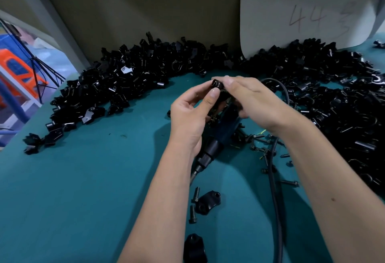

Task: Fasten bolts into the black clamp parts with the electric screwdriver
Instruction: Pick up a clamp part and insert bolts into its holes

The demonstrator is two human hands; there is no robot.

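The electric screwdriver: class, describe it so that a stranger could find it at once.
On the teal table, look under the two hands. The electric screwdriver lies there slantwise, partly hidden by them. Unlike the small black parts around it, it is long, with a blue body and a cable.

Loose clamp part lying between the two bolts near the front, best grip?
Probably pinch the clamp part across its narrow middle from above. It lies flat on the table, a bolt hole at each end, bolts close on its left, right side open.

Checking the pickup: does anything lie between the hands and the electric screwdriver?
Nothing visible does. The electric screwdriver lies on the green mat directly under both hands; the left hand and right hand pinch one black clamp part.
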